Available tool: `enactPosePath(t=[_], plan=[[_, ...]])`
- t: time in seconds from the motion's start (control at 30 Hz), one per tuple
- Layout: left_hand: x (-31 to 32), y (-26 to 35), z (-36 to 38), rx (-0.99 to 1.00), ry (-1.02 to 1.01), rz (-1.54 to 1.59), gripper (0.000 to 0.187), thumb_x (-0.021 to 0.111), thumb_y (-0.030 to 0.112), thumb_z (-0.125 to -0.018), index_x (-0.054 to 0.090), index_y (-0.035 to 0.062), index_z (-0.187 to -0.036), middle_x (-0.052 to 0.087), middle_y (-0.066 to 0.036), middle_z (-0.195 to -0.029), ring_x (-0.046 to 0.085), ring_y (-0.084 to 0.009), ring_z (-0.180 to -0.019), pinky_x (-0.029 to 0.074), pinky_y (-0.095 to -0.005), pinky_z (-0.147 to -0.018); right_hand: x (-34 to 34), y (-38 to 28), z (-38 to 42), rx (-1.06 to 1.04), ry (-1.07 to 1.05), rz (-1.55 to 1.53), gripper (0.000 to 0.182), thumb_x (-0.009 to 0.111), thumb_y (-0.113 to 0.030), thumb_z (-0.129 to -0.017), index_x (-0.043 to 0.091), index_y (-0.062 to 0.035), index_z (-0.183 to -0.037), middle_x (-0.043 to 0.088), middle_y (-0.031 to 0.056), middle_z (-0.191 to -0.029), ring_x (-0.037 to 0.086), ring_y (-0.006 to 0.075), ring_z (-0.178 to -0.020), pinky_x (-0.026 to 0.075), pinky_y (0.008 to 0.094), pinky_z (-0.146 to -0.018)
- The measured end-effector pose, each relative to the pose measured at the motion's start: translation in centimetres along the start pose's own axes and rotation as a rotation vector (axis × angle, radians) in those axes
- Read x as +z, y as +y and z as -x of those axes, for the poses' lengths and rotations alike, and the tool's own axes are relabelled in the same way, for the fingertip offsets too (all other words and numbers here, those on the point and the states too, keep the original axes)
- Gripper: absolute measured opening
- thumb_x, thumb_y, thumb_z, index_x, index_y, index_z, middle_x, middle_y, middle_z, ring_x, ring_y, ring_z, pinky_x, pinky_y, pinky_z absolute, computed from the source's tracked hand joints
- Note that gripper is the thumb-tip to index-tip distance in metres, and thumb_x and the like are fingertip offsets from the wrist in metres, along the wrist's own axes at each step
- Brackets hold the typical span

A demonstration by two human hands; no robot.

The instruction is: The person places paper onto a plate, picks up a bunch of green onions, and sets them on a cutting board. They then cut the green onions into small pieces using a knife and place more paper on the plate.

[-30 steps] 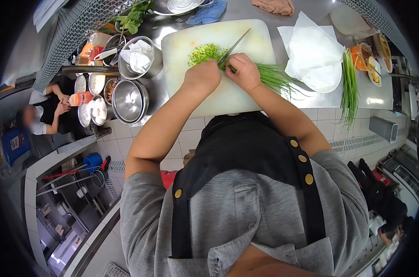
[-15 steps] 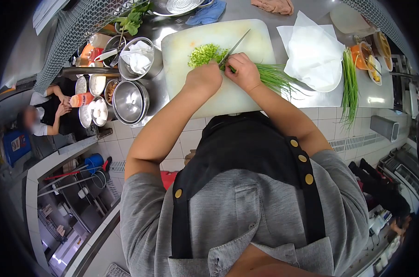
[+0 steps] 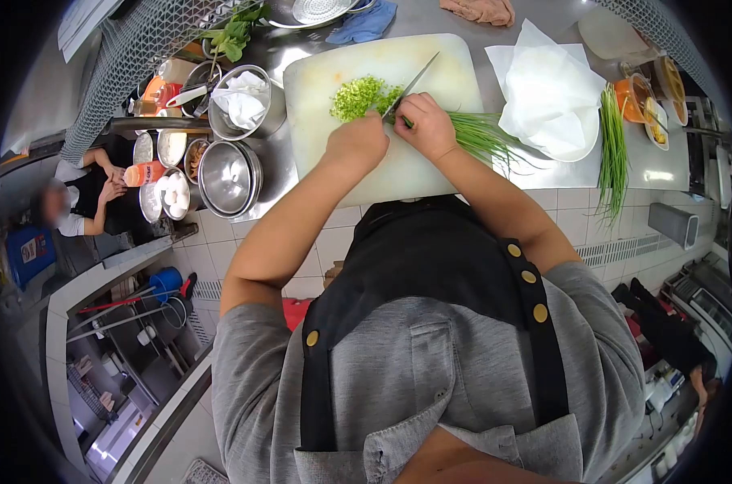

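My left hand [image 3: 358, 143] is closed around the handle of a kitchen knife [image 3: 415, 79]. Its blade slants away to the upper right, beside the fingers of my right hand [image 3: 425, 125]. Those fingers are curled and press a bunch of thin green onions [image 3: 483, 133] onto the white cutting board [image 3: 334, 68]. The long green ends trail off the board to the right. Chopped green onion [image 3: 358, 98] lies in a pile left of the blade. Where the edge meets the stems is partly hidden by my hands.
Metal bowls [image 3: 229, 179] and a pot with white paper [image 3: 241, 105] stand left of the board. To the right are a paper-lined dish [image 3: 547, 97], more green onions [image 3: 613, 153] over the counter edge and sauce containers [image 3: 631, 101]. Another person [image 3: 92, 189] is at far left.
The knife and both hands stay at nearly the same spot on the board. At the lower right, another person's arm has shifted. The whole view has moved slightly.
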State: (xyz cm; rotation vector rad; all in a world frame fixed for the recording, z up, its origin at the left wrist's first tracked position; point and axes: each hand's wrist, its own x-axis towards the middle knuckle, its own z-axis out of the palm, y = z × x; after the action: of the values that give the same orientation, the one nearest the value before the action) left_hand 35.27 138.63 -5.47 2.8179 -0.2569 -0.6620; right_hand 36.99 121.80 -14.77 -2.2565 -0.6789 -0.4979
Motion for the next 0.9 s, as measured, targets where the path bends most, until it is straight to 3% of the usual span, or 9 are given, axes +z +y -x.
enactPosePath(t=[0.17, 0.27, 0.47, 0.6, 0.77, 0.9], plan=[[3.7, 0.2, -1.1, -0.037, 0.139, 0.044, 0.028, 0.057, 0.024, -0.093, 0.057, -0.0019, -0.105, 0.072, -0.027, -0.089, 0.072, -0.0413, -0.083, 0.058, -0.0508, -0.075, 0.3, 0.4, 0.1, -0.001, -0.004, 0.006, 0.016, 0.072, -0.007, -0.071, 0.059, -0.0092, -0.079, 0.060, 0.0047, -0.087, 0.059, 0.0264, -0.087, 0.054, 0.0379, -0.073], [3.7, 0.0, -1.4, -0.041, 0.122, 0.059, 0.029, 0.058, 0.024, -0.093, 0.055, -0.0014, -0.105, 0.071, -0.027, -0.087, 0.072, -0.0410, -0.083, 0.058, -0.0507, -0.075, -0.1, 0.2, 0.3, -0.006, -0.054, 0.017, 0.017, 0.073, -0.010, -0.072, 0.060, -0.0087, -0.083, 0.062, 0.0058, -0.093, 0.060, 0.0274, -0.091, 0.054, 0.0390, -0.077], [3.3, -0.5, -1.0, -0.001, 0.144, 0.093, 0.025, 0.057, 0.022, -0.093, 0.056, -0.0003, -0.104, 0.072, -0.026, -0.087, 0.072, -0.0412, -0.082, 0.058, -0.0508, -0.074, -2.2, -1.0, 1.2, -0.115, -0.141, 0.063, 0.038, 0.076, -0.008, -0.074, 0.066, -0.0060, -0.110, 0.064, 0.0099, -0.117, 0.061, 0.0305, -0.109, 0.053, 0.0382, -0.094], [2.8, -2.0, -1.2, -0.003, 0.131, 0.075, 0.024, 0.057, 0.021, -0.092, 0.057, 0.0000, -0.104, 0.072, -0.026, -0.087, 0.072, -0.0413, -0.083, 0.058, -0.0510, -0.074, -1.3, -0.4, 1.5, -0.116, -0.151, 0.092, 0.035, 0.074, -0.006, -0.077, 0.066, -0.0060, -0.110, 0.064, 0.0092, -0.117, 0.061, 0.0300, -0.110, 0.053, 0.0389, -0.094], [2.1, -4.4, -1.1, -0.143, 0.176, 0.048, 0.024, 0.056, 0.021, -0.092, 0.057, -0.0002, -0.103, 0.072, -0.027, -0.087, 0.072, -0.0425, -0.082, 0.058, -0.0511, -0.074, -0.3, -0.8, 0.8, -0.075, -0.134, 0.068, 0.029, 0.070, -0.006, -0.081, 0.067, -0.0083, -0.110, 0.064, 0.0070, -0.114, 0.062, 0.0262, -0.109, 0.054, 0.0376, -0.091], [1.4, -3.5, -0.5, -0.128, 0.176, 0.041, 0.024, 0.056, 0.021, -0.091, 0.057, -0.0003, -0.103, 0.071, -0.027, -0.088, 0.072, -0.0422, -0.083, 0.058, -0.0509, -0.075, -0.1, -0.9, 0.8, -0.060, -0.123, 0.071, 0.027, 0.071, -0.007, -0.081, 0.067, -0.0082, -0.108, 0.063, 0.0070, -0.112, 0.062, 0.0265, -0.107, 0.054, 0.0381, -0.090]])
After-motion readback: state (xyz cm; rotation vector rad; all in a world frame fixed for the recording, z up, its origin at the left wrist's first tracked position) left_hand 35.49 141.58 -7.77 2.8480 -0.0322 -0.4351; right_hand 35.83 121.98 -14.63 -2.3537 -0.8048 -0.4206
